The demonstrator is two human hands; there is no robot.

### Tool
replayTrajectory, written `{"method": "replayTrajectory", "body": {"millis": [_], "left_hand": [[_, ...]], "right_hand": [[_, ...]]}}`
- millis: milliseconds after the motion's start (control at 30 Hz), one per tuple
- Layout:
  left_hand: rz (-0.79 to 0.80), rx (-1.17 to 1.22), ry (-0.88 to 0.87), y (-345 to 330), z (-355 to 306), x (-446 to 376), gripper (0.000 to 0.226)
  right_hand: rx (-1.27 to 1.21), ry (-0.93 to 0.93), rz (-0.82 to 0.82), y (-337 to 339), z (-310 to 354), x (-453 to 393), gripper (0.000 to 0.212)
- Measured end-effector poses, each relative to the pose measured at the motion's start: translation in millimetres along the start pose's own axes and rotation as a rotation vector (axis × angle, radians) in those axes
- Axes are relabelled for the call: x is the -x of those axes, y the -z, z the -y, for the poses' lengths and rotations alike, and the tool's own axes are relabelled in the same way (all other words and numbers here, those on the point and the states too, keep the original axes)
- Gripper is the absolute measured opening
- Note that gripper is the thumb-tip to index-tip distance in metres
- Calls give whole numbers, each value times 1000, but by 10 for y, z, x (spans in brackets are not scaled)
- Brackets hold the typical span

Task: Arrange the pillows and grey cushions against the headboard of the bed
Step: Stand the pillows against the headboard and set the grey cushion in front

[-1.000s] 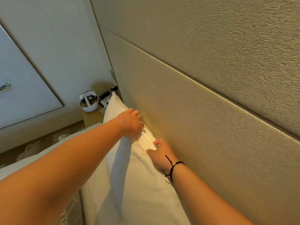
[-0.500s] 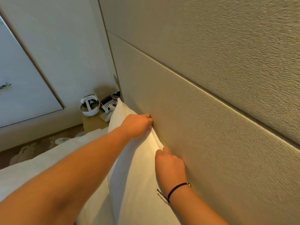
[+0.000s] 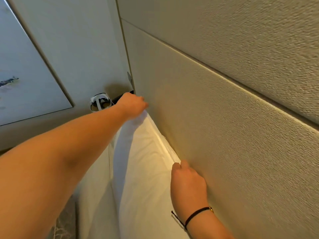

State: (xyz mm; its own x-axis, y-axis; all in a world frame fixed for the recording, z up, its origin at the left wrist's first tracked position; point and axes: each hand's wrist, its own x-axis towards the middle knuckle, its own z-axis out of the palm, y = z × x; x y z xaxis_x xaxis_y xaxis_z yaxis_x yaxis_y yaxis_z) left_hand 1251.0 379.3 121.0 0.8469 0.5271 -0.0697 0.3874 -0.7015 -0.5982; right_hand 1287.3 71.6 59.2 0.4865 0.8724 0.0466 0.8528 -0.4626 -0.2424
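Head view: a white pillow (image 3: 146,169) stands on edge against the beige headboard (image 3: 215,135). The left hand (image 3: 133,105) grips its far top corner, fingers curled; the right hand (image 3: 188,185) pinches the near top edge. Best to pull both ends level and press it flush.

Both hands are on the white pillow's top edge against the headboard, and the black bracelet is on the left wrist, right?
Not quite: the head view shows the black bracelet on the right wrist. The rest holds: left hand and right hand both grip the white pillow's top edge against the headboard.
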Motion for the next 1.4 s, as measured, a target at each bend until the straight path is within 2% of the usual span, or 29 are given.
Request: {"method": "replayTrajectory", "body": {"millis": [133,267,333,400,467,600,667,700,733,800,867,933,1000,1033,1133,1167,1233,1333,1400], "left_hand": [[-125,241,190,-29,-94,-146,16],[-200,470,364,-98,-314,-269,20],[-107,588,442,-176,-417,-241,26],[77,741,465,-304,-523,-117,53],[139,796,422,-446,-607,62,67],[-91,1127,496,-605,-623,547,69],[-108,1228,527,-712,-626,910,67],[-67,1221,533,-798,-646,1114,65],[-3,1197,543,-902,-668,1329,62],[181,1111,508,-1100,-718,1779,58],[368,861,341,-1261,-813,2205,48],[445,582,78,-1385,-981,2535,40],[485,416,-147,-1470,-1142,2740,45],[496,370,-193,-1493,-1203,2808,52],[480,272,-213,-1523,-1271,2900,65],[456,245,-221,-1529,-1276,2899,63],[401,189,-264,-1533,-1306,2858,56],[360,120,-312,-1517,-1384,2779,40],[363,98,-312,-1485,-1386,2780,30]], "right_hand": [[13,18,-62,20,52,7,24],[38,38,-126,-4,55,9,35],[63,39,-131,-29,54,9,35],[77,38,-112,-50,48,19,36],[77,40,-89,-74,50,21,38],[98,113,-96,-71,7,35,38],[214,230,-4,-84,-33,71,15],[225,286,-7,-115,-71,81,11],[197,303,-14,-117,-104,104,23],[48,249,-75,-82,-92,232,26],[-55,212,-133,-19,67,424,15],[-142,235,-105,-37,321,668,15],[-212,272,78,-143,672,1000,24],[-205,276,172,-244,852,1174,28],[-57,317,279,-710,1231,1669,29],[-36,274,409,-888,1297,1807,30],[-14,140,547,-1232,1277,2066,45],[132,-10,563,-1540,1184,2385,68],[168,-42,565,-1620,1174,2514,67]]}}
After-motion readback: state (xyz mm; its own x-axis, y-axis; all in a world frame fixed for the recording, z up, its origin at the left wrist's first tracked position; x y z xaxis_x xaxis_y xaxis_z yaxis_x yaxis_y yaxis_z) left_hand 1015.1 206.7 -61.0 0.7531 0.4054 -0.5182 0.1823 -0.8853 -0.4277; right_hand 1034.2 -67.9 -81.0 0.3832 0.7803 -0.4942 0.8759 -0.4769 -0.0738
